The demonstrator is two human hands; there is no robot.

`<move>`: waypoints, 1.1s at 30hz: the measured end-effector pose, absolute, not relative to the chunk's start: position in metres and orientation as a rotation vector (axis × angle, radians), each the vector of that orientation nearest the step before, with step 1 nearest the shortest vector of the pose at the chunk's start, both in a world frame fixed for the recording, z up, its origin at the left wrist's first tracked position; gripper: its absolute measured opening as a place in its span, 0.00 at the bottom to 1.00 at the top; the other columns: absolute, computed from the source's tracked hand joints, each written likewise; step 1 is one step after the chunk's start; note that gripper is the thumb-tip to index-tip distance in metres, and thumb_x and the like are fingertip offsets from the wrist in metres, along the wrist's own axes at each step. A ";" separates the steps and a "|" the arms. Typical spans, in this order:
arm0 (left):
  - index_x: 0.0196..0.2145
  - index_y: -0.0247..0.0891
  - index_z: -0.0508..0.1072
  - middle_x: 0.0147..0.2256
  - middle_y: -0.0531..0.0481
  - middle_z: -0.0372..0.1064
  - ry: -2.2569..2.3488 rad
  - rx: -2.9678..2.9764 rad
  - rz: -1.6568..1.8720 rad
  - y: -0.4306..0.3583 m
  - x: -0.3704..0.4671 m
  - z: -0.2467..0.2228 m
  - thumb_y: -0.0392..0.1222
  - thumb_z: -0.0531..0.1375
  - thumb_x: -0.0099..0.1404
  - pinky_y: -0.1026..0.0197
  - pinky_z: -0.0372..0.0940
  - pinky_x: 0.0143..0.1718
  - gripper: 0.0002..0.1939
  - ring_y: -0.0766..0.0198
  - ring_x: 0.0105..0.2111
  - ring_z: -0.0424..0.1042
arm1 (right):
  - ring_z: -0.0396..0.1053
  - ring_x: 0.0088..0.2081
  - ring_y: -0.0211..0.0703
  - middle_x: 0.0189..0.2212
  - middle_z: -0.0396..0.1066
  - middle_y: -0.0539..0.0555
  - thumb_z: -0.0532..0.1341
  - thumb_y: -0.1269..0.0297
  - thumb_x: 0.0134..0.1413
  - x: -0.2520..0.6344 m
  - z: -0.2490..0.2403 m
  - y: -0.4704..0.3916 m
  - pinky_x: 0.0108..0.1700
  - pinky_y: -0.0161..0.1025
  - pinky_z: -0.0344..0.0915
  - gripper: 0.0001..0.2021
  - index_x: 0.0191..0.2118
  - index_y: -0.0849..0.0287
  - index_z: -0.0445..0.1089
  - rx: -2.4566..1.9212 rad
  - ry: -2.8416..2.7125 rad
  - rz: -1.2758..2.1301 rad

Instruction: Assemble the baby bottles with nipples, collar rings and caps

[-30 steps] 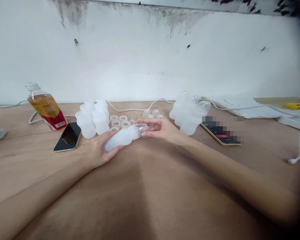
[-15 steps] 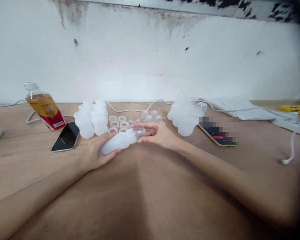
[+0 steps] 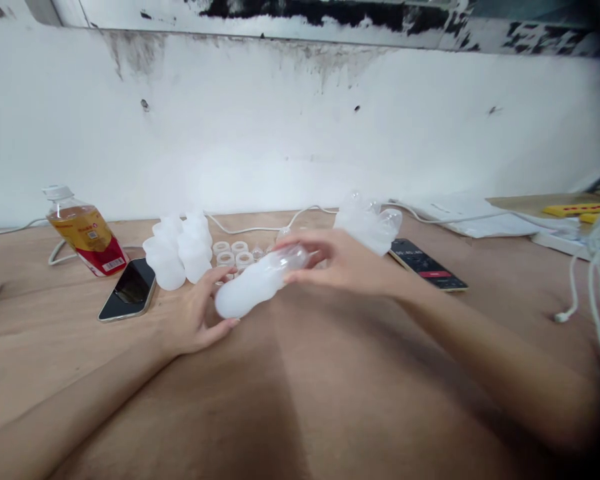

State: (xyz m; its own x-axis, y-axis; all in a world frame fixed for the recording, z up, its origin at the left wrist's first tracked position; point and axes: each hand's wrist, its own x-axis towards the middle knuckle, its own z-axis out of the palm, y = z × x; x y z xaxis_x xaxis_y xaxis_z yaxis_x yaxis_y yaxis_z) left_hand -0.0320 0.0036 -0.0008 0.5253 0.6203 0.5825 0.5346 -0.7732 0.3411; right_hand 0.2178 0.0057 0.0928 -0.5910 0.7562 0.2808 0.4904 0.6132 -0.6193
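A frosted white bottle (image 3: pixel 253 285) with a clear dome cap lies tilted between my hands, cap end up to the right. My right hand (image 3: pixel 330 263) grips the clear cap between thumb and fingers. Around the bottle's base my left hand (image 3: pixel 200 313) is spread open, thumb and fingers apart, with a gap showing at the base. Behind the hands are several white rings (image 3: pixel 240 248) and small clear parts, partly hidden by my right hand. Uncapped white bottles (image 3: pixel 167 263) stand at the left, and capped ones (image 3: pixel 365 225) at the right.
A drink bottle (image 3: pixel 93 237) and a dark phone (image 3: pixel 130 290) are at the left. Another phone (image 3: pixel 427 263) lies at the right, near white bags (image 3: pixel 460 212). A white cable (image 3: pixel 245 231) runs along the wall, and more cables (image 3: pixel 597 280) hang at the far right.
The bottle and my right hand have moved slightly right and nearer. My left hand has loosened from the bottle's base. The camera view has tilted up a little.
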 end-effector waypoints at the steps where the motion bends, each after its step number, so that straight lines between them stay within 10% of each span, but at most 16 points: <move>1: 0.55 0.37 0.48 0.50 0.39 0.57 0.950 2.591 1.105 0.005 -0.032 -0.001 0.43 0.54 0.57 0.58 0.66 0.36 0.30 0.56 0.44 0.63 | 0.67 0.36 0.40 0.40 0.69 0.50 0.59 0.55 0.45 0.225 0.106 0.000 0.33 0.35 0.64 0.19 0.44 0.55 0.66 -1.067 -2.334 0.530; 8: 0.51 0.39 0.54 0.51 0.40 0.54 0.982 2.598 1.041 0.004 -0.030 0.002 0.37 0.54 0.58 0.60 0.67 0.34 0.23 0.59 0.43 0.63 | 0.60 0.22 0.38 0.20 0.67 0.53 0.53 0.42 0.44 0.295 0.152 -0.001 0.26 0.37 0.52 0.23 0.23 0.60 0.67 -2.023 -2.252 -0.419; 33: 0.46 0.39 0.61 0.47 0.44 0.59 1.101 2.725 0.971 0.001 -0.031 0.003 0.40 0.52 0.60 0.63 0.68 0.34 0.16 0.63 0.39 0.66 | 0.61 0.21 0.39 0.19 0.65 0.52 0.54 0.46 0.42 0.311 0.128 0.037 0.26 0.37 0.54 0.19 0.19 0.59 0.61 -2.502 -2.166 -0.122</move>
